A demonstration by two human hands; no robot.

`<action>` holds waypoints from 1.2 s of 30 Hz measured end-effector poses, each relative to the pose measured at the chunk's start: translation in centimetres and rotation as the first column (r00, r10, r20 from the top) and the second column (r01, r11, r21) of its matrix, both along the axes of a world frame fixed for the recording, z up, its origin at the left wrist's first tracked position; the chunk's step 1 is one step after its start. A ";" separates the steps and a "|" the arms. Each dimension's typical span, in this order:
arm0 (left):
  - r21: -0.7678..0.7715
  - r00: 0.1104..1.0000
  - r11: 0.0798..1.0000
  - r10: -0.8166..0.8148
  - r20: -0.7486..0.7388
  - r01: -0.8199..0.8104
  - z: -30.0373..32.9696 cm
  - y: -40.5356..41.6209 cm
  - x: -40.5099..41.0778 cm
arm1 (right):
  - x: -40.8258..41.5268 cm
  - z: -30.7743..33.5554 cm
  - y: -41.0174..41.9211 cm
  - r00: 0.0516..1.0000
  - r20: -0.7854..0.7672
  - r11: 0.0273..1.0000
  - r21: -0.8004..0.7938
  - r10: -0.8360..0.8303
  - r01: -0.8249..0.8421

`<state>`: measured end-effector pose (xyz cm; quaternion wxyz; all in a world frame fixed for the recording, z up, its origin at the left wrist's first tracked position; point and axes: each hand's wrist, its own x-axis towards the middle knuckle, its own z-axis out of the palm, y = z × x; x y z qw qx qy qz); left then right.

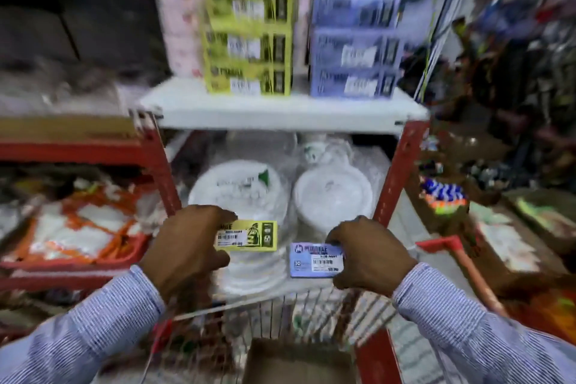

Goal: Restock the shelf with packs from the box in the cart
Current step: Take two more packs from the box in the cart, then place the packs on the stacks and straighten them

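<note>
At seven o'clock from centre, left hand (184, 246), fingers curled shut around one end of a yellow pack (249, 235), thumb under, fingertips over the top edge; pack sticking out toward three o'clock, label side up. At five o'clock, right hand (369, 256), fingers closed round the right end of a blue pack (316, 260), pack reaching toward nine o'clock from the palm. Both packs held apart, yellow a little higher, above the wire cart (280, 315). Down at six o'clock, open cardboard box (296, 362) sitting inside the cart. Up at twelve o'clock, white shelf (280, 109) bearing a stack of yellow packs (249, 44) at eleven and a stack of blue packs (355, 47) at one, side by side. Beneath that shelf, behind both hands, wrapped white plates (240, 193). Striped sleeves (103, 330) on both arms. Much blurred; print on labels unreadable.
</note>
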<state>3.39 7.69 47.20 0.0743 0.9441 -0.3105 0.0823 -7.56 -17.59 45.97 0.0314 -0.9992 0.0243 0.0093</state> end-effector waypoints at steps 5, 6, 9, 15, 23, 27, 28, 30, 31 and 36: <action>-0.093 0.984 0.996 0.011 0.177 0.006 10.4 0.4 0.4 | 0.5 10.6 -0.3 0.985 0.172 0.996 -0.086 0.009 0.006; -0.128 0.979 0.992 0.011 0.204 0.016 12.4 0.4 0.4 | 0.5 12.6 -0.3 0.977 0.215 0.996 -0.092 0.008 0.012; -0.196 0.958 0.980 0.032 0.286 0.025 16.6 0.5 0.9 | 0.6 16.7 -0.9 0.943 0.333 0.995 -0.092 -0.011 0.044; -0.332 0.929 0.940 0.046 0.368 0.084 22.3 -0.6 3.2 | 1.8 22.9 -2.5 0.833 0.552 0.987 -0.115 -0.033 0.115; -0.370 0.902 0.914 0.011 0.432 0.166 24.9 -3.3 8.9 | 6.2 26.6 -4.4 0.717 0.693 0.960 -0.146 -0.071 0.237; -0.348 0.904 0.919 -0.022 0.428 0.187 24.8 -4.5 11.0 | 8.4 26.9 -4.9 0.726 0.685 0.954 -0.173 -0.064 0.246; -0.343 0.904 0.919 -0.032 0.426 0.194 24.9 -4.7 11.4 | 9.0 27.0 -5.0 0.729 0.682 0.951 -0.179 -0.064 0.251; -0.331 0.906 0.921 -0.049 0.420 0.204 24.8 -5.0 11.8 | 9.6 26.9 -5.2 0.737 0.672 0.949 -0.177 -0.077 0.260; -0.327 0.907 0.922 -0.058 0.418 0.209 24.8 -5.2 12.1 | 10.0 26.9 -5.4 0.743 0.664 0.947 -0.181 -0.083 0.267; -0.327 0.912 0.918 -0.079 0.404 0.224 24.5 -5.3 13.0 | 10.8 26.2 -6.0 0.748 0.658 0.947 -0.176 -0.089 0.267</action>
